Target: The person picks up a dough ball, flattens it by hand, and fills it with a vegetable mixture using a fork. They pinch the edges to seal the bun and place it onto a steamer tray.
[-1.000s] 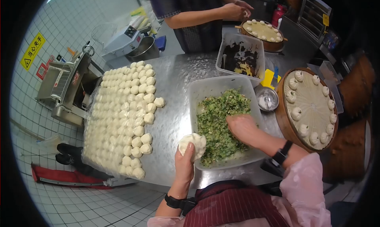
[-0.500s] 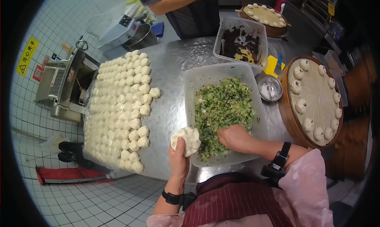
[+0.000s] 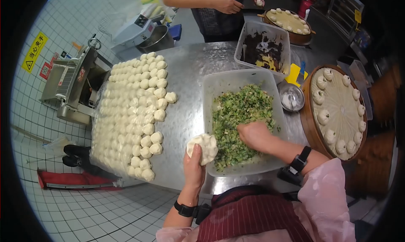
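Note:
My left hand (image 3: 194, 169) holds a round dough wrapper (image 3: 203, 148), thumb on top of it, beside the near left corner of a plastic tub (image 3: 211, 79). Chopped green filling (image 3: 240, 109) covers the bottom of this tub. Over the filling, my right hand (image 3: 256, 136) is closed with its fingertips down in the greens; whatever it grips is hidden there, a tool or filling I cannot make out. Rows of dough balls (image 3: 145, 83), partly under clear plastic, lie on the left of the metal table (image 3: 181, 73).
A bamboo steamer (image 3: 310, 128) with pleated buns is at the right. Beyond the tub are a metal bowl (image 3: 291, 97), a yellow scraper (image 3: 294, 74) and a tub of dark filling (image 3: 241, 41). A co-worker (image 3: 219, 20) stands at the far side by another steamer (image 3: 301, 38).
The whole view has shifted slightly, moving the table's contents rightward. My right hand stays in the filling and my left still holds the wrapper. The co-worker's hands now show more fully.

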`<state>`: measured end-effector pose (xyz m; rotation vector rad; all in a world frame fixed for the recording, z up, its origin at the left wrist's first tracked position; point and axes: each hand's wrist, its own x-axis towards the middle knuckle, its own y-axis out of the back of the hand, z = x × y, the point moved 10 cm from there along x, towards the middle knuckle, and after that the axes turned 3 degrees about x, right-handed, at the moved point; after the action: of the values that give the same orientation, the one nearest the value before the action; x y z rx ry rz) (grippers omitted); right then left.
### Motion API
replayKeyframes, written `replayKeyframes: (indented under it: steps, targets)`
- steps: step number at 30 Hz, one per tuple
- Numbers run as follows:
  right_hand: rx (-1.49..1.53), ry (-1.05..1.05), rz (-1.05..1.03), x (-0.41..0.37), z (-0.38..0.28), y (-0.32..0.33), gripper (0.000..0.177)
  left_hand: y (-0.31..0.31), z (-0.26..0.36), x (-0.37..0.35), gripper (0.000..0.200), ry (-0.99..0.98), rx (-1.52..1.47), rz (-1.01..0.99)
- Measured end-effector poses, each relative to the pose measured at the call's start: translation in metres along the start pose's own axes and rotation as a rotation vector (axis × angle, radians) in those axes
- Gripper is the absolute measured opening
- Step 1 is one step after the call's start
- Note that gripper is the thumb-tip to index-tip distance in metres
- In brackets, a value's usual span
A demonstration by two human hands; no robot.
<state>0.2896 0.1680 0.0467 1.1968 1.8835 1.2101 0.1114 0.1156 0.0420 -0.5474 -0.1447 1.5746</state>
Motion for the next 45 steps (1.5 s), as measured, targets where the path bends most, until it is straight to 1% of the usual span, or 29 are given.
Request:
replayKeyframes:
  steps: [3,4,7,11,14,16,17,18,19,20,22,23,25,26,27,29,30,31,33,34,35,37,38,39,40,41,43,44,45]
  targets:
    - [0.029,0.003,-0.031,-0.005,-0.021,-0.004,0.014,0.002,-0.001,-0.002,0.041,-0.011,-0.031,0.039]
    - [0.046,0.003,-0.093,-0.008,-0.023,-0.007,0.014,0.005,-0.001,-0.003,0.041,-0.005,-0.03,0.051]
    - [0.026,-0.031,-0.15,-0.024,-0.027,-0.021,0.017,0.003,-0.004,0.0,0.037,0.004,-0.014,0.013]
    - [0.068,-0.064,-0.12,-0.033,-0.028,-0.024,0.02,0.001,-0.003,0.001,0.037,-0.013,0.024,0.006]
    - [0.177,-0.092,-0.095,-0.039,-0.025,-0.028,0.022,0.0,-0.002,0.003,0.039,-0.029,0.036,-0.003]
    - [0.452,-0.282,-0.147,-0.045,-0.01,-0.039,0.022,-0.001,0.001,0.003,0.041,-0.039,0.036,-0.009]
    - [0.451,-0.28,-0.14,-0.046,-0.008,-0.036,0.022,-0.001,0.001,0.005,0.04,0.002,-0.013,-0.008]
    - [0.646,-0.366,-0.19,-0.052,-0.001,-0.041,0.022,-0.001,0.001,0.008,0.04,0.04,-0.061,-0.008]
    - [0.843,-0.449,-0.236,-0.058,0.004,-0.045,0.022,-0.002,0.008,0.011,0.04,0.031,-0.058,-0.017]
    - [0.84,-0.443,-0.224,-0.061,0.007,-0.037,0.022,0.003,0.018,0.014,0.039,-0.015,-0.058,0.038]
    - [0.964,-0.489,-0.181,-0.072,0.011,-0.019,0.023,0.006,0.042,0.015,0.037,-0.104,-0.068,0.114]
    - [0.961,-0.484,-0.172,-0.078,0.011,-0.008,0.023,0.006,0.046,0.017,0.037,-0.112,-0.069,0.106]
    - [0.99,-0.42,-0.047,-0.085,0.006,0.026,0.024,0.0,0.048,0.022,0.04,-0.101,-0.092,0.025]
    - [0.985,-0.414,-0.043,-0.088,0.002,0.037,0.024,-0.006,0.04,0.026,0.044,-0.072,-0.02,-0.026]
    - [0.969,-0.389,-0.037,-0.09,-0.005,0.047,0.023,-0.008,0.034,0.026,0.044,-0.076,-0.021,-0.03]
    - [0.952,-0.365,-0.023,-0.09,-0.011,0.052,0.023,-0.037,0.005,0.022,0.048,0.09,0.009,-0.197]
    - [0.965,-0.369,-0.052,-0.089,-0.014,0.046,0.023,-0.054,0.002,0.016,0.045,0.154,-0.039,-0.236]
    - [0.978,-0.375,-0.08,-0.089,-0.016,0.04,0.023,-0.059,-0.003,0.017,0.045,0.156,-0.037,-0.243]
    - [0.943,-0.374,-0.073,-0.089,-0.014,0.037,0.024,-0.064,-0.007,0.018,0.045,0.085,0.078,-0.223]
    - [0.908,-0.367,-0.075,-0.089,-0.014,0.035,0.025,-0.061,-0.008,0.018,0.043,0.082,0.036,-0.162]
    - [0.913,-0.373,-0.081,-0.091,-0.013,0.032,0.025,-0.061,-0.009,0.017,0.043,0.091,0.038,-0.159]
    - [0.946,-0.318,-0.055,-0.092,-0.014,0.033,0.026,-0.045,0.005,0.017,0.036,-0.051,0.334,-0.026]
    - [0.946,-0.32,-0.064,-0.093,-0.014,0.037,0.026,-0.038,0.011,0.02,0.038,-0.13,0.389,-0.012]
    - [0.849,-0.324,-0.067,-0.095,-0.012,0.045,0.026,-0.03,0.012,0.023,0.038,-0.129,0.384,-0.006]
    - [0.75,-0.325,-0.071,-0.095,-0.01,0.052,0.027,-0.019,0.021,0.025,0.038,-0.185,0.319,0.03]
    - [0.745,-0.323,-0.078,-0.092,-0.007,0.05,0.027,-0.011,0.03,0.024,0.038,-0.24,0.255,0.065]
    - [0.158,-0.211,-0.158,-0.085,-0.008,0.038,0.026,-0.004,0.029,0.022,0.038,-0.186,0.286,0.1]
    - [0.158,-0.212,-0.16,-0.082,-0.007,0.026,0.026,-0.008,0.025,0.021,0.037,-0.172,0.263,0.062]
    - [0.121,-0.236,-0.237,-0.078,-0.004,0.005,0.026,-0.012,0.022,0.021,0.036,-0.162,0.239,0.026]
